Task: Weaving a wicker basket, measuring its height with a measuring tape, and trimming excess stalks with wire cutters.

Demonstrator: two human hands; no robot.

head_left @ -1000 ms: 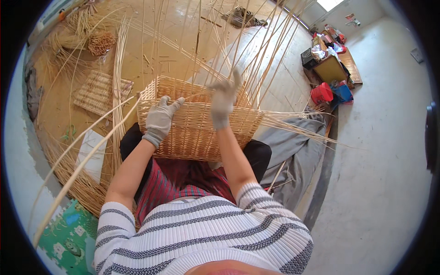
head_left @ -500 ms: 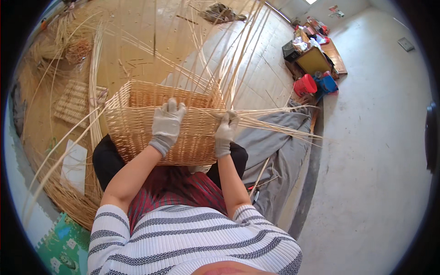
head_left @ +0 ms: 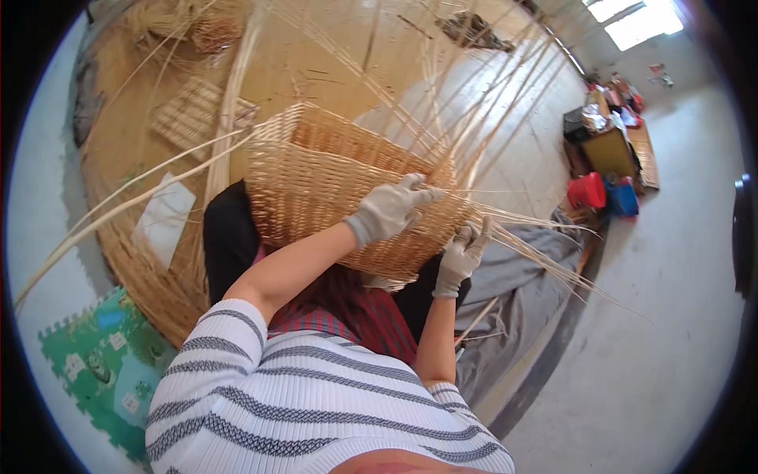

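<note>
A half-woven wicker basket [head_left: 316,182] rests on my lap, tilted, with long loose cane strands [head_left: 474,103] sticking up and out from its rim. My left hand [head_left: 391,207], in a grey work glove, presses on the basket's right rim with fingers curled over the weave. At the basket's right corner my right hand [head_left: 462,251], also gloved, grips a bundle of cane strands [head_left: 545,237] that fan out to the right.
A flat woven panel [head_left: 193,118] and heaps of cane lie on the floor at the left. A grey cloth [head_left: 521,268] lies to the right, a green foam mat [head_left: 103,363] at lower left. Red and blue containers [head_left: 604,193] stand by a yellow cabinet [head_left: 612,150].
The basket has turned and tilted, with its right corner now toward me. My left hand slid to the right along the rim; my right hand dropped lower onto the strands at the corner.
</note>
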